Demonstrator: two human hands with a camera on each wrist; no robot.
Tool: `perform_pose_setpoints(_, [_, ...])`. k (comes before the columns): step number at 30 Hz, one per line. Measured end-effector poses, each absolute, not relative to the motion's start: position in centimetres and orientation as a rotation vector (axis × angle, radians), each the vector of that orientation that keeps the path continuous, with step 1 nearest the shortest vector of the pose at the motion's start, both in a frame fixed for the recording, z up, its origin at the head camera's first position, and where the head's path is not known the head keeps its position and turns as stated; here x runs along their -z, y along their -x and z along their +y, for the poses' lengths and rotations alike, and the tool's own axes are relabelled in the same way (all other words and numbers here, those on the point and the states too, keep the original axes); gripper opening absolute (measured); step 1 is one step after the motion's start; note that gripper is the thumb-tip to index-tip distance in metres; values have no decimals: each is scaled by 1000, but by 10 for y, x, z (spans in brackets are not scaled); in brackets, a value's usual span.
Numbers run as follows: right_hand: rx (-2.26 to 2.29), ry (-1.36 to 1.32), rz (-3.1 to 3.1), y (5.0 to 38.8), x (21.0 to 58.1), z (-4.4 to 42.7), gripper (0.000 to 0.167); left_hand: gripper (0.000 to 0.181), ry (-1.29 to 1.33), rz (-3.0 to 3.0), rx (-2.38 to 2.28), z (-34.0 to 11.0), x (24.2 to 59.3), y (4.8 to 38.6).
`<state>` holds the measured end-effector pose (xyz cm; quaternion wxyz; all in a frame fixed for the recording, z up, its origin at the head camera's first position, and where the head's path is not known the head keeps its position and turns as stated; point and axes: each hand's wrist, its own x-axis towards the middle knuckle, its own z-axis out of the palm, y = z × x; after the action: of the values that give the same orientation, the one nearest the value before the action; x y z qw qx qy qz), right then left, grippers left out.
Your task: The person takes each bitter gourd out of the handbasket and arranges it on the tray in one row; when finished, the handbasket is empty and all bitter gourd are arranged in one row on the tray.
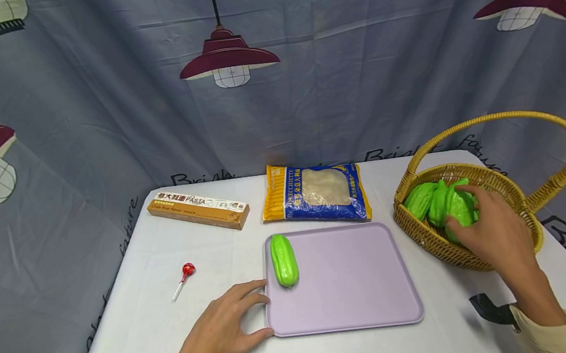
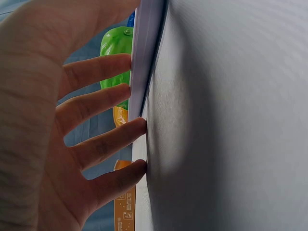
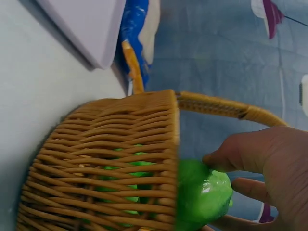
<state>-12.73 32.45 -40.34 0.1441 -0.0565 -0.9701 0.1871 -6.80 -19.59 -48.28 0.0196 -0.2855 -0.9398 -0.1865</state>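
A lilac tray (image 1: 345,279) lies on the table, with one long, glossy, ridged green vegetable (image 1: 284,260) on its left side. At the tray's left edge is my left hand (image 1: 226,323), its fingers spread and fingertips touching the rim. My right hand (image 1: 495,229) reaches into a wicker basket (image 3: 110,159) at the right, thumb and fingers round a green vegetable (image 3: 204,192) at the basket's rim. Beside it in the basket lie more green vegetables (image 1: 420,201), partly hidden by the hand and the weave.
Behind the tray lies a blue and yellow pasta bag (image 1: 323,192). A brown and white pasta box (image 1: 198,209) sits at the back left. Nearer on the left is a red lollipop (image 1: 185,276). The basket's tall handle (image 1: 494,117) arches over it. A grey curtain hangs behind.
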Motion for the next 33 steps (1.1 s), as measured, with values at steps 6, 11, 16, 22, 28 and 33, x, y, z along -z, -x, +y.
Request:
perform_pose_setpoints(6, [-547, 122, -2721, 120, 394, 318, 73, 45, 893, -2906, 588, -196, 483, 68])
perform_pose_setpoints(11, [-617, 71, -2668, 113, 387, 307, 72, 45, 894, -2906, 590, -196, 483, 69])
perform_pose_setpoints(16, [-689, -40, -2634, 108, 386, 295, 70, 45, 893, -2904, 585, -196, 483, 68])
perform_pose_setpoints(22, [-811, -208, -2588, 104, 394, 279, 58, 46, 902, -2884, 578, -197, 483, 67])
perform_pose_setpoints(28, [-888, -257, -2595, 105, 407, 261, 58, 46, 898, -2890, 578, -196, 483, 67])
perform_pose_setpoints(33, [-957, -292, -2614, 107, 420, 247, 59, 47, 897, -2892, 570, -197, 483, 67])
